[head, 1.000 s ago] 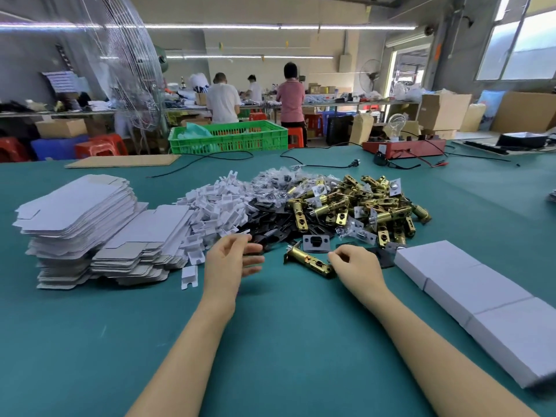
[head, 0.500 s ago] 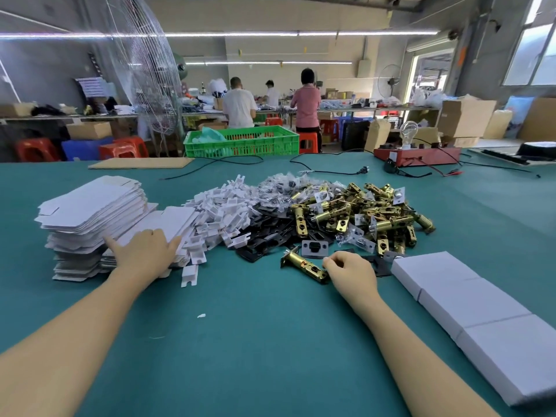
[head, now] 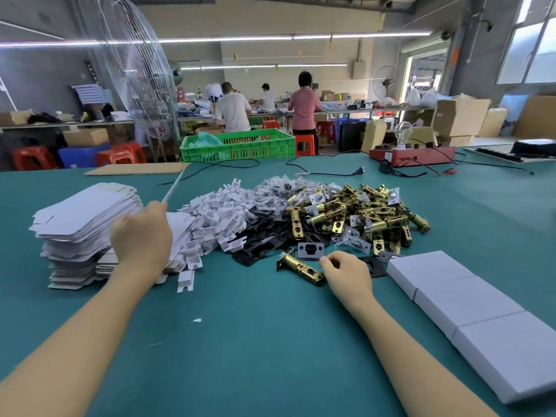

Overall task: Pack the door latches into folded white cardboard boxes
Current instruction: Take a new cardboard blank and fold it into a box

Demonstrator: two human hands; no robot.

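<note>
A single brass door latch (head: 299, 267) lies on the green table in front of a heap of brass latches (head: 361, 212). My right hand (head: 346, 273) sits at its near end with fingers curled round it. A grey strike plate (head: 310, 250) lies just behind. My left hand (head: 141, 236) pinches one flat white box blank (head: 174, 186), raised and seen edge-on, over the stacks of flat blanks (head: 87, 212). Three folded, closed white boxes (head: 469, 308) lie in a row at the right.
White plastic inserts (head: 216, 218) and black plates (head: 264, 236) are heaped between the blanks and the latches. Farther back are a green crate (head: 240, 145), a cardboard sheet (head: 135, 169), loose cables (head: 325, 173) and a red bulb tester (head: 412, 153). People work at far benches.
My left hand went from the table centre to the blank stacks and now lifts one blank up on edge. My right hand stayed at the latch.
</note>
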